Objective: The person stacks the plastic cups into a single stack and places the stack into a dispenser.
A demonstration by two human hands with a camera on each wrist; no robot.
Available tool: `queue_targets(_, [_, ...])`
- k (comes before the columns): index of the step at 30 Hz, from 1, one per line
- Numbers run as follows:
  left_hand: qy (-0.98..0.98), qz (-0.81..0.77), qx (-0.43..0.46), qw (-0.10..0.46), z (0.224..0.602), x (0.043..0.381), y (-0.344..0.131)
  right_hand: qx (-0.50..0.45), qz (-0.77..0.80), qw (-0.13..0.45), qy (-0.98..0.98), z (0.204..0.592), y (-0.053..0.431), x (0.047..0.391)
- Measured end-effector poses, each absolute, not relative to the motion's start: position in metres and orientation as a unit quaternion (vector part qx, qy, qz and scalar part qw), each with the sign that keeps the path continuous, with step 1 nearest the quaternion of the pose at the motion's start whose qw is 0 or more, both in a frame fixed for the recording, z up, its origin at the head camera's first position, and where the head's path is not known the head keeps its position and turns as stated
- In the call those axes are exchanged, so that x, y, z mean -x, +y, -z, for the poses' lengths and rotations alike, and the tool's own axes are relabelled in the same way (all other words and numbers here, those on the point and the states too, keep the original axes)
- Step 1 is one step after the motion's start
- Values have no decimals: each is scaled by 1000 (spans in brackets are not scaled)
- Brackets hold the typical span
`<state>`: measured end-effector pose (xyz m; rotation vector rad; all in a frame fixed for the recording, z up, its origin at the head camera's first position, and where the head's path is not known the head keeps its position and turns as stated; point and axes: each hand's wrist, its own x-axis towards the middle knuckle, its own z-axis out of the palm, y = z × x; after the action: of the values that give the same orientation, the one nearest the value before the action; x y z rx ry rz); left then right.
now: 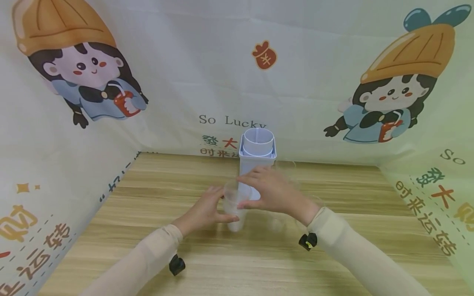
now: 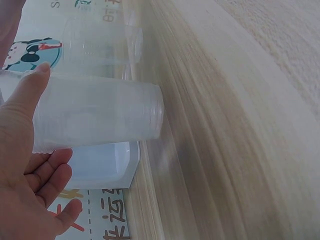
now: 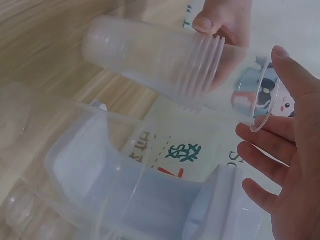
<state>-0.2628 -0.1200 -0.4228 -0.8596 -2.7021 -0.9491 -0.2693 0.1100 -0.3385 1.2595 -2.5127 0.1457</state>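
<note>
Left hand [image 1: 203, 210] curled round stacked clear cups [image 2: 100, 110], right hand [image 1: 275, 191] apparently pinching topmost cup [image 3: 245, 92], pale holder [image 1: 246, 165] behind

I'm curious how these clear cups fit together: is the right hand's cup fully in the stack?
Partly out. The cup at the right hand has its rim standing clear of the bunched rims of the stack.

Translucent cups [image 2: 100, 110], pale-blue holder [image 1: 246, 170], tan wood-grain tabletop [image 1: 126, 205]
</note>
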Motion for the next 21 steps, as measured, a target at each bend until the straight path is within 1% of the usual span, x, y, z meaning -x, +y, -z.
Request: queue_targets(21, [-905, 313, 279, 68, 423, 262, -120, -441, -63, 116, -888, 353, 107, 270])
